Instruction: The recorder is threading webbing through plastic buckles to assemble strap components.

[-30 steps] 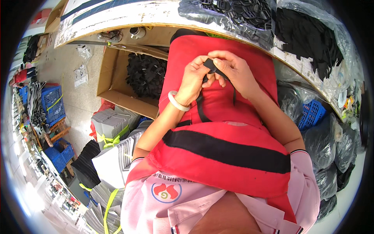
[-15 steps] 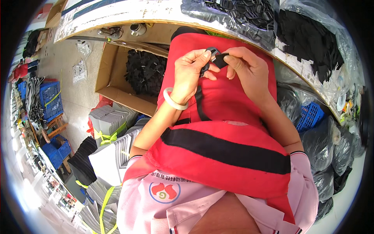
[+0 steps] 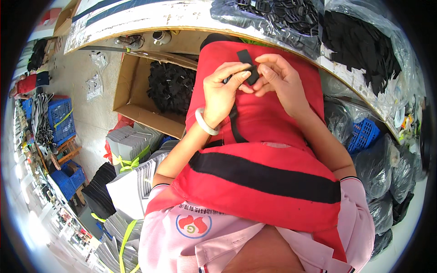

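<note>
Over my red apron (image 3: 273,123), both hands meet around a short black webbing strap (image 3: 244,56). My left hand (image 3: 222,91) is closed on it, thumb and fingers pinching from the left. One strap end sticks up past these fingertips, and another part hangs between the two hands. A dark bit of a plastic buckle (image 3: 226,80) shows under the left fingers; most of it is hidden. My right hand (image 3: 287,86) has curled fingers at the strap's right side, its fingertips against the lower part.
An open cardboard box (image 3: 127,88) of black buckles (image 3: 170,86) stands to the left. Ahead, the worktable (image 3: 182,18) bears bagged buckles (image 3: 291,18) and a pile of black straps (image 3: 359,50). Tied grey sheets (image 3: 129,143) lie at left; a blue basket (image 3: 363,135) and plastic bags (image 3: 375,164) at right.
The strap end now points up above the left fingers instead of lying in the right hand's pinch. The buckle has gone mostly out of sight under my left hand. My right fingers moved lower.
</note>
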The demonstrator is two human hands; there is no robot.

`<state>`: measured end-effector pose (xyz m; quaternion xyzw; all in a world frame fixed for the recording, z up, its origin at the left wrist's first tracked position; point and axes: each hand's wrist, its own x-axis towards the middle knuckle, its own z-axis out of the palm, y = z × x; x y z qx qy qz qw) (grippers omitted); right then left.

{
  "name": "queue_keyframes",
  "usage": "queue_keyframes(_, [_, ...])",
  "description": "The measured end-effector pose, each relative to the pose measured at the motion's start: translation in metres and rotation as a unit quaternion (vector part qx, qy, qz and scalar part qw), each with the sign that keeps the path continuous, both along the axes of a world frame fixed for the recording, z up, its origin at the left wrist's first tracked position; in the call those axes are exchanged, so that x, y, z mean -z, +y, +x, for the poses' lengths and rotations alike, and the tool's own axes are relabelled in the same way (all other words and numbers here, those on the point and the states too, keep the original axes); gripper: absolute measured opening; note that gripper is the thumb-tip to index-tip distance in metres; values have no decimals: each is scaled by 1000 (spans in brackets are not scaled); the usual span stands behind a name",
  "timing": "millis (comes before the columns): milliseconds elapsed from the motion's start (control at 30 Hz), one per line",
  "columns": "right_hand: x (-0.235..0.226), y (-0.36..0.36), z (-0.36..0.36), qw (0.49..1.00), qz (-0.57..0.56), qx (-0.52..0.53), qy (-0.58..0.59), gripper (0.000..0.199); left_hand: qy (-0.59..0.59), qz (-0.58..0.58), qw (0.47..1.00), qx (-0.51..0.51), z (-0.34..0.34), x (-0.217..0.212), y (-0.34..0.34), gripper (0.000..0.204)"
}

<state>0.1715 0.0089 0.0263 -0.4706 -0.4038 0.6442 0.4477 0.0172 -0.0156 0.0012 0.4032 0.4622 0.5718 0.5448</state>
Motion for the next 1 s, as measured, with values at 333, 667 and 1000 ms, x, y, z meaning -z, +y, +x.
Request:
queue_keyframes(333, [13, 15, 25, 981, 60, -143, -115, 16, 31, 17, 995, 90, -5, -3, -14, 15])
queue_keyframes(667, [26, 9, 15, 996, 37, -73, -22, 10, 1, -24, 991, 131, -10, -10, -21, 14])
queue_keyframes(1000, [-15, 16, 48, 972, 103, -78, -196, 17, 213, -261, 941, 8, -164, -18, -61, 23])
